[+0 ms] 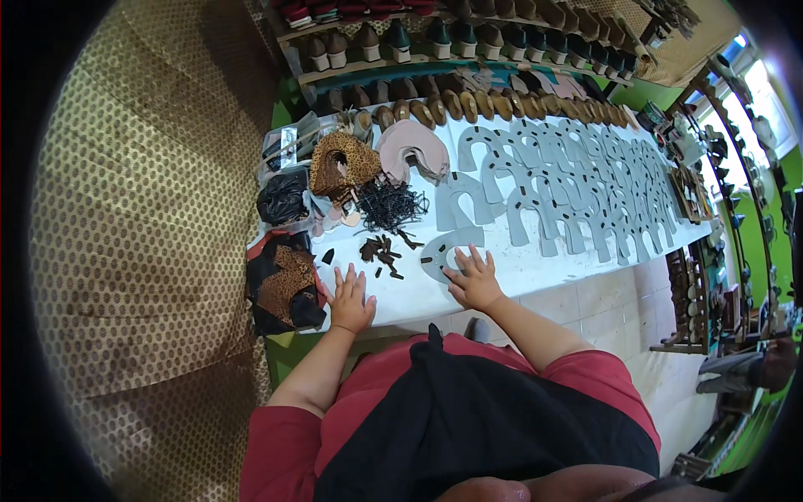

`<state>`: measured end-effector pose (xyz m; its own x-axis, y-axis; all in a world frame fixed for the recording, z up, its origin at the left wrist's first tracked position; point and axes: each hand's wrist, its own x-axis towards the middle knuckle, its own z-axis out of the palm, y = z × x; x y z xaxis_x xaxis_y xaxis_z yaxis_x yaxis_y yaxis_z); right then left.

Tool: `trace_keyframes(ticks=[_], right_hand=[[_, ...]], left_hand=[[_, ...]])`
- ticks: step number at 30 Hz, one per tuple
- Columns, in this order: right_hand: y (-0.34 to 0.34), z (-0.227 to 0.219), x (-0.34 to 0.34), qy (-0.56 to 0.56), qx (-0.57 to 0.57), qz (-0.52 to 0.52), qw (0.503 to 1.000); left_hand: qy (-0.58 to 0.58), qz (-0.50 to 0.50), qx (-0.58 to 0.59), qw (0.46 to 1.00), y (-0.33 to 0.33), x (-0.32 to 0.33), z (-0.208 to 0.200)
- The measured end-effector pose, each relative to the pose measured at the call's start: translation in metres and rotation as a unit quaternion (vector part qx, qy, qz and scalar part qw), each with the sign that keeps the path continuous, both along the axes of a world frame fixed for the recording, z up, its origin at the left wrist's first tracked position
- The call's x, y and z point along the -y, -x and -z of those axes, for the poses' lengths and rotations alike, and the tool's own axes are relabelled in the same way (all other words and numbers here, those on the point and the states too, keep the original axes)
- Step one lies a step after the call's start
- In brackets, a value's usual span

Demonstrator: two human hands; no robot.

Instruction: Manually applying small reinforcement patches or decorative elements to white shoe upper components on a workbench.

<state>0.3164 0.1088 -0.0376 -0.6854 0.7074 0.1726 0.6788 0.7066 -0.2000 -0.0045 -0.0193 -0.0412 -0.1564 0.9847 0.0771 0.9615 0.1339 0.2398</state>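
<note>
My left hand [350, 301] lies on the white table near its front edge, fingers spread, with nothing in it. A small dark piece [328, 256] lies just beyond its fingers. My right hand [476, 282] rests with spread fingers on the near end of a grey U-shaped shoe upper piece [434, 248], which bears small dark patches. Between the hands and a little farther off lie a small heap of dark brown strips [381, 251] and a tangled pile of black strips [391, 206].
Many like grey pieces [577, 180] cover the table's right side. A pink stack [411, 149], leopard-print pieces [341, 165] and a black bag [283, 197] stand at left. Shoe lasts [468, 106] line the back, below shelves of shoes [439, 38]. A patterned curtain [159, 251] hangs left.
</note>
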Motion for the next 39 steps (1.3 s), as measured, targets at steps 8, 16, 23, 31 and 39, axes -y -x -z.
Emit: trace_keyframes(ticks=[8, 16, 23, 31, 39], right_hand=[[0.002, -0.003, -0.001, 0.041, 0.038, -0.014, 0.998], [-0.001, -0.001, -0.003, 0.047, 0.034, -0.008, 0.998], [-0.001, -0.004, -0.005, 0.059, 0.039, -0.013, 0.997], [-0.002, -0.005, -0.011, 0.105, 0.079, -0.014, 0.991], [-0.003, -0.001, -0.007, 0.026, -0.025, -0.018, 0.999]], left_hand=[[0.087, 0.123, 0.002, 0.989, -0.071, -0.067, -0.025], [0.111, 0.088, 0.034, 0.989, -0.103, -0.121, -0.047], [0.066, 0.042, 0.089, 0.993, -0.110, -0.129, -0.038], [0.105, 0.136, 0.154, 0.973, -0.122, -0.131, -0.038], [0.100, 0.147, 0.064, 0.982, -0.101, -0.141, -0.030]])
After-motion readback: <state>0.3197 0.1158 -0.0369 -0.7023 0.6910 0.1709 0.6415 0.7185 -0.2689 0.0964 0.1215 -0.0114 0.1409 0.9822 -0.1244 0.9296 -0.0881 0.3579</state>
